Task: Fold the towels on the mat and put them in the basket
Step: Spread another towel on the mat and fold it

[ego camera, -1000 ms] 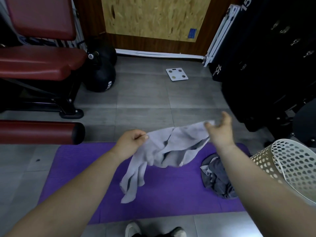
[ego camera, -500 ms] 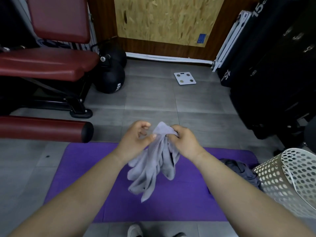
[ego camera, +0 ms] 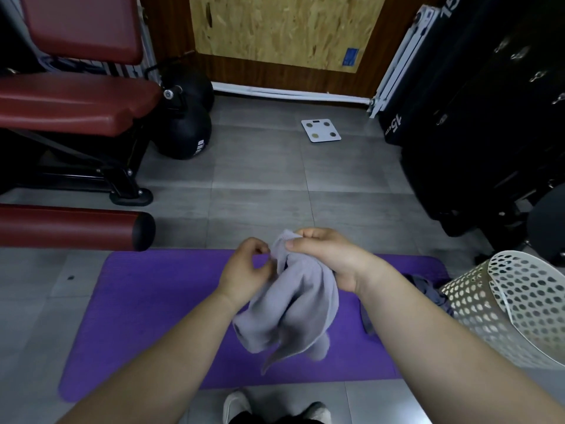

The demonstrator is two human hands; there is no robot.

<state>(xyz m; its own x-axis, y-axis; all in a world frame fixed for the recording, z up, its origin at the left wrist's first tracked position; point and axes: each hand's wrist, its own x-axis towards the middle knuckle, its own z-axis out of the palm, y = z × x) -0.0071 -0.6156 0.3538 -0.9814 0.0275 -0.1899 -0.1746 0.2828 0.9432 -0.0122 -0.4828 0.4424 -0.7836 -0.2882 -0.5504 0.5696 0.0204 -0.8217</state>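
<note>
A light grey towel [ego camera: 293, 304] hangs bunched in the air above the purple mat [ego camera: 159, 316]. My right hand [ego camera: 327, 255] pinches its top corner between thumb and fingers. My left hand [ego camera: 247, 267] sits just left of that corner with fingers curled at the towel's edge; whether it pinches cloth I cannot tell. A darker grey towel [ego camera: 428, 289] lies crumpled on the mat's right end, partly hidden by my right forearm. The white perforated basket [ego camera: 519, 307] stands tilted at the right edge of the mat.
A red weight bench [ego camera: 70, 102] and a red padded roller [ego camera: 76, 229] fill the left. Black medicine balls [ego camera: 183, 130] sit behind them. A white bathroom scale [ego camera: 320, 130] lies on the grey tiles. Black gym equipment [ego camera: 477, 117] stands at the right. My shoes [ego camera: 235, 405] show at the bottom.
My hands came together from a spread position, gathering the towel's corners into one bunch. The right hand now holds the top corner and the towel hangs lower and more bunched.
</note>
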